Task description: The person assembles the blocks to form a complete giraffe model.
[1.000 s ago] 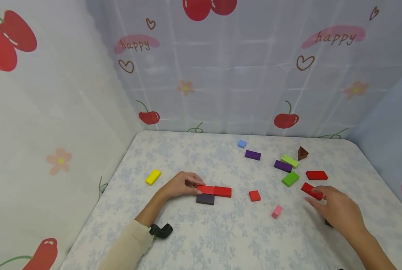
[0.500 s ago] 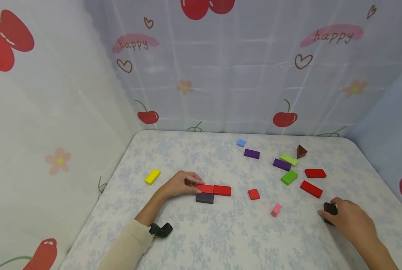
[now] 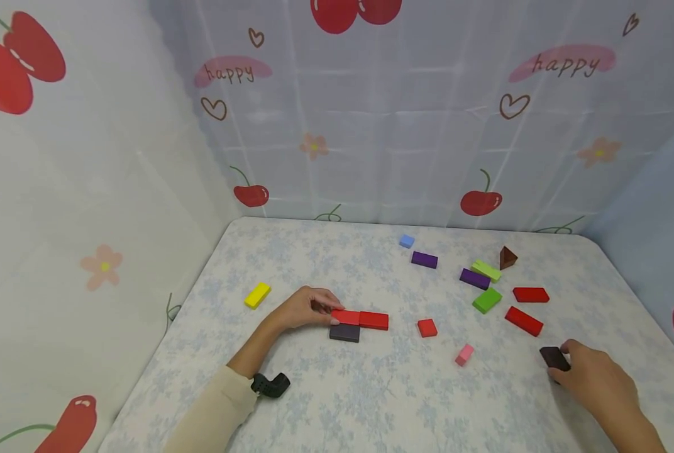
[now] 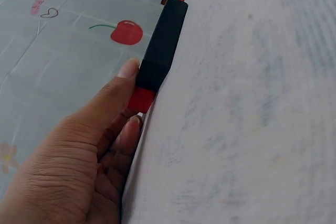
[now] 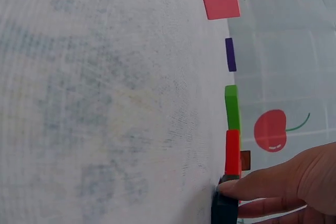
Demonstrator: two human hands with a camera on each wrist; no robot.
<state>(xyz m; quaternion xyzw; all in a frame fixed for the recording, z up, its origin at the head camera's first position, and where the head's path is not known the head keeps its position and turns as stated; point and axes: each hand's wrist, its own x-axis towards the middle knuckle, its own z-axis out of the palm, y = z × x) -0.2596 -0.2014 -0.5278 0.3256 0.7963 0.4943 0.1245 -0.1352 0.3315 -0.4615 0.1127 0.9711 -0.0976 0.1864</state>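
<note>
My left hand (image 3: 305,309) pinches the left end of a red block (image 3: 346,317), thumb at its near corner. A second red block (image 3: 373,321) lies end to end with it on the right. Flush along the near side of the first is a black block (image 3: 344,333), which hides most of the red ones in the left wrist view. At the right of the table my right hand (image 3: 600,384) grips another black block (image 3: 552,356) between thumb and fingers. In the right wrist view the thumb presses on that black block (image 5: 224,208), whose lower part runs out of frame.
Beyond the right hand lie two red blocks (image 3: 524,321), a green block (image 3: 486,301) and a brown triangular block (image 3: 507,257). A red square block (image 3: 427,328) and a pink block (image 3: 464,355) sit between the hands. A yellow block (image 3: 257,295) is at left.
My right hand has moved from a red block towards the near right and taken hold of the black block, which now lies turned at a slant. The left hand stays in place.
</note>
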